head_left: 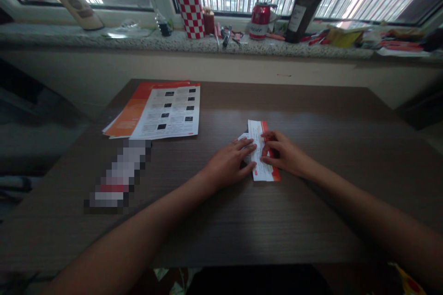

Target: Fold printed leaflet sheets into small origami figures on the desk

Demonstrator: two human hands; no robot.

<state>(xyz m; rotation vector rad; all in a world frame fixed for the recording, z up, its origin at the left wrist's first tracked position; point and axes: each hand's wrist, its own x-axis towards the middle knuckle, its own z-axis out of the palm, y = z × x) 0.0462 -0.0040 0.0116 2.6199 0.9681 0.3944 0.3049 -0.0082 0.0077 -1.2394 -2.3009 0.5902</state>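
A folded paper leaflet (263, 173), white with an orange-red strip along its right side, lies upright in front of me on the dark wooden table. My left hand (232, 160) rests on its left side, palm down, with the fingers stretched out and spread over the paper. From the right, my right hand (285, 154) has its fingers bent and pinched at the leaflet's orange edge. A bit of printed paper sticks out on the left, partly hidden beneath my left fingers.
Orange and white printed sheets (169, 113) lie at the table's back left. A blurred-out rectangular object (119, 175) is nearer on the left. The window sill holds a checkered cup (191, 14), a red can (260, 20), a dark pouch (304, 14) and several small items.
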